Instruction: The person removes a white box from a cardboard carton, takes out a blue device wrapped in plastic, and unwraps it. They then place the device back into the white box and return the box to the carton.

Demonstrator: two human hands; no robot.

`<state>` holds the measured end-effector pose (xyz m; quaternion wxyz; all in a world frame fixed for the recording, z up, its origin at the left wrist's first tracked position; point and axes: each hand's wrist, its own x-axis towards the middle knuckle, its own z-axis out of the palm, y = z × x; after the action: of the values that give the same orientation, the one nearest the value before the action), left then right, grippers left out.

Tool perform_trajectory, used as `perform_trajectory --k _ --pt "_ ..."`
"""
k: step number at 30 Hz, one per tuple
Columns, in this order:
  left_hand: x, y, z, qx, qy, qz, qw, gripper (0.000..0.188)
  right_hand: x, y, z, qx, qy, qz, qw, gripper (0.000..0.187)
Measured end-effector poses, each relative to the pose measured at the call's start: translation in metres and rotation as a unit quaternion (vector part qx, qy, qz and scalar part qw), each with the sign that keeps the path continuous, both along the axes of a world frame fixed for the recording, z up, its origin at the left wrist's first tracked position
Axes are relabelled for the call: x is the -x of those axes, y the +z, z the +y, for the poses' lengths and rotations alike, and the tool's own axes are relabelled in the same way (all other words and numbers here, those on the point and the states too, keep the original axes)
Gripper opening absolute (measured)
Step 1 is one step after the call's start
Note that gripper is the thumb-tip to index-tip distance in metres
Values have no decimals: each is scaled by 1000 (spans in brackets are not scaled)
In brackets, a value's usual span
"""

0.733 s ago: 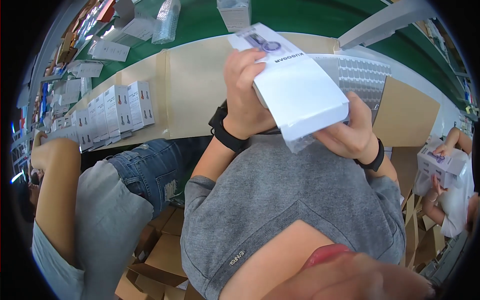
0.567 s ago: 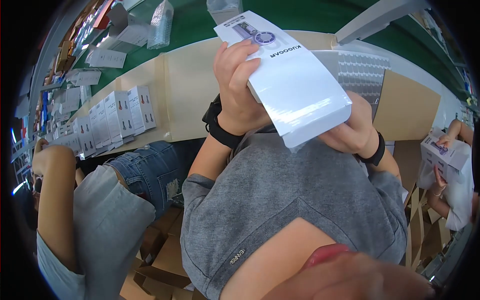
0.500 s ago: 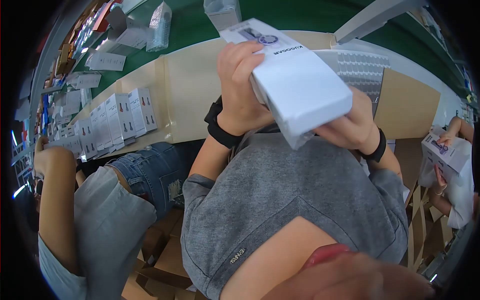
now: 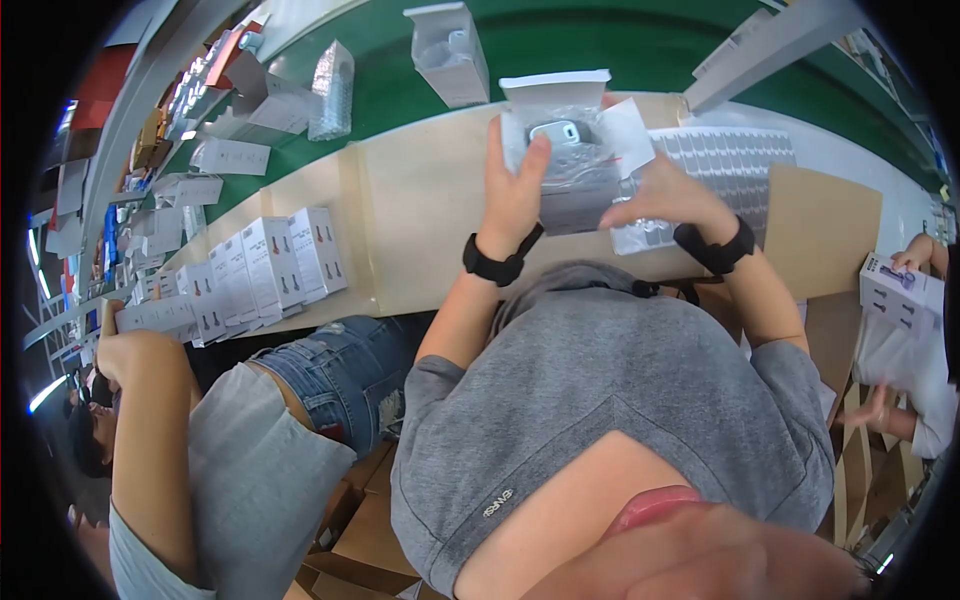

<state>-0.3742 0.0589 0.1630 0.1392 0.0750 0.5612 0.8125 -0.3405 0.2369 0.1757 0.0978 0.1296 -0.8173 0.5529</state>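
A white carton (image 4: 582, 208) with its top flaps raised is between my hands, above the tan work surface. Inside it, a device with a light-coloured end (image 4: 556, 133) lies in clear bubble wrap. My left hand (image 4: 515, 187) grips the carton's left side, its thumb up by the device. At the right side, my right hand (image 4: 672, 192) holds the carton with its thumb across the near corner; its other fingers are partly hidden behind a side flap. Both wrists wear black bands.
A sheet of silvery labels (image 4: 725, 160) lies to the right, beside a brown cardboard piece (image 4: 825, 230). Another open white carton (image 4: 447, 60) stands on the green surface, near a bubble-wrapped item (image 4: 331, 92). Cartons (image 4: 270, 262) line the left; people work on both sides.
The carton has moved farther away from me and turned so its open, flapped end shows, revealing the wrapped device. My right hand has shifted from underneath to its right side.
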Motion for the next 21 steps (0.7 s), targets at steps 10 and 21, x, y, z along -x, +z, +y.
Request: perform_trajectory --k 10,21 --pt "-4 -6 -6 154 90 121 976 48 124 -23 53 28 -183 -63 981 70" --pt "-18 60 16 -85 -204 181 958 57 57 27 56 -89 -120 -164 975 61"
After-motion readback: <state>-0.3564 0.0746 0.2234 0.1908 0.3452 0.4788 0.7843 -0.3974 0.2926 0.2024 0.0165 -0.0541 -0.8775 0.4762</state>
